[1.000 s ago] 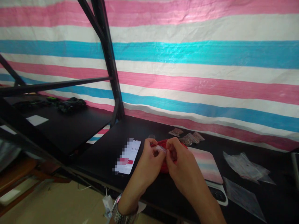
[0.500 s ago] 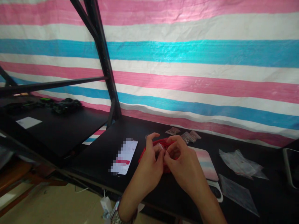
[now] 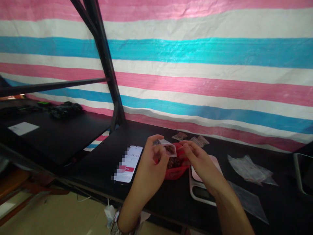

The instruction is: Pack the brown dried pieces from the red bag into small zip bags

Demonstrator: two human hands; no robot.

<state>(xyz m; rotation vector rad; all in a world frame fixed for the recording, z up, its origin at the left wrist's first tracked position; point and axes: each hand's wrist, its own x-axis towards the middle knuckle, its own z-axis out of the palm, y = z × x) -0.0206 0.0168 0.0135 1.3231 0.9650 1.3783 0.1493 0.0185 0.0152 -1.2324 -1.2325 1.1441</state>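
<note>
My left hand pinches a small clear zip bag with brown bits inside, holding it over a red plastic basket. Loose brown pieces lie in that basket. To the right of the bag, my right hand hovers over the basket's right side with its fingers loosely bent and apart, and nothing shows in it. Under the right forearm is a white kitchen scale with a pinkish top, partly covered by the hand.
Small filled bags lie behind the basket. Flat clear bags and a larger clear bag rest to the right. A lit phone lies on the left, a dark-screened device at the far right. A black metal post rises behind.
My right hand has moved off the bag to the right. The filled bag now shows in my left hand, and the basket's contents and scale are more exposed. The view has shifted slightly.
</note>
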